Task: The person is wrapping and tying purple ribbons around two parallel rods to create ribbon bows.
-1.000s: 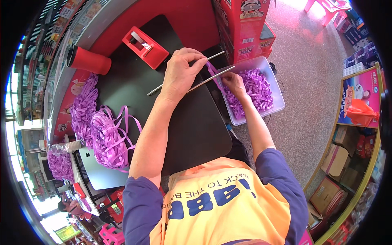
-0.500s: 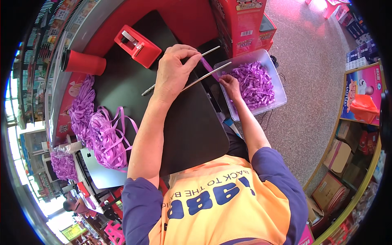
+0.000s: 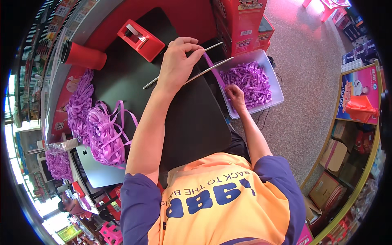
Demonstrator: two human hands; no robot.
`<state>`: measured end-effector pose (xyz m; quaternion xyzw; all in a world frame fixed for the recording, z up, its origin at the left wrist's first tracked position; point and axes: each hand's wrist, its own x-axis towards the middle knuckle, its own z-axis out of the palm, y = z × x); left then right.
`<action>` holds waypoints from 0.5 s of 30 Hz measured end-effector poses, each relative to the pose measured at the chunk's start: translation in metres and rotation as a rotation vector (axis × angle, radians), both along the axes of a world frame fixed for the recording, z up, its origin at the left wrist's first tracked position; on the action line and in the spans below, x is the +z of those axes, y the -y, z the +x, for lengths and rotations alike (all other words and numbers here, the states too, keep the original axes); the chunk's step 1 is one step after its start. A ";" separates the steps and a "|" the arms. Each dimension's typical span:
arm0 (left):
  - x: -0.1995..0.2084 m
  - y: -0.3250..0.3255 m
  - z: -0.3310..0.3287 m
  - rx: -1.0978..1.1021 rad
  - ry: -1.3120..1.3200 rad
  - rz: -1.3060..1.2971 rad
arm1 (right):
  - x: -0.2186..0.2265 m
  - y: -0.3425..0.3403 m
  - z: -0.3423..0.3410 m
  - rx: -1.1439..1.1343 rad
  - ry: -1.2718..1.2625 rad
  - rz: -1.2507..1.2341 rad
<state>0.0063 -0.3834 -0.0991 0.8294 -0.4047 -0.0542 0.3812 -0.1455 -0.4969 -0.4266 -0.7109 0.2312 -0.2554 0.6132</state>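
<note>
Two thin metal rods [image 3: 208, 71] extend past my left hand over the right side of the black tabletop [image 3: 192, 126]; whether they are joined or fixed is hidden. My left hand [image 3: 178, 63] lies over them, its thumb and fingers pinched at the upper end of a purple ribbon [image 3: 213, 68]. That ribbon slants down past the rod tips to my right hand [image 3: 235, 97], whose fingers are closed at its lower end. My right hand is above the near left rim of a translucent plastic bin [image 3: 279, 92], heaped with short purple ribbon pieces [image 3: 249, 83].
Bundles of long purple ribbon [image 3: 105, 132] lie at the table's left, by a silver laptop [image 3: 94, 169]. At the back are a red tape dispenser [image 3: 141, 40] and a red cylinder [image 3: 85, 56]. Red cartons [image 3: 245, 28] stand behind the bin; shelves line the right.
My right hand has moved down and toward me, and a longer stretch of ribbon shows between my hands. My left hand keeps its pinch near the rods. The view has shifted slightly.
</note>
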 end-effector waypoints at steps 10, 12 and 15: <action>-0.009 -0.002 0.008 -0.044 0.102 -0.047 | 0.056 -0.007 -0.063 0.210 -0.107 -0.298; -0.011 -0.002 0.009 -0.044 0.094 -0.059 | 0.070 -0.010 -0.085 0.243 -0.168 -0.328; -0.013 0.000 0.011 -0.047 0.072 -0.069 | 0.099 -0.014 -0.118 0.295 -0.225 -0.374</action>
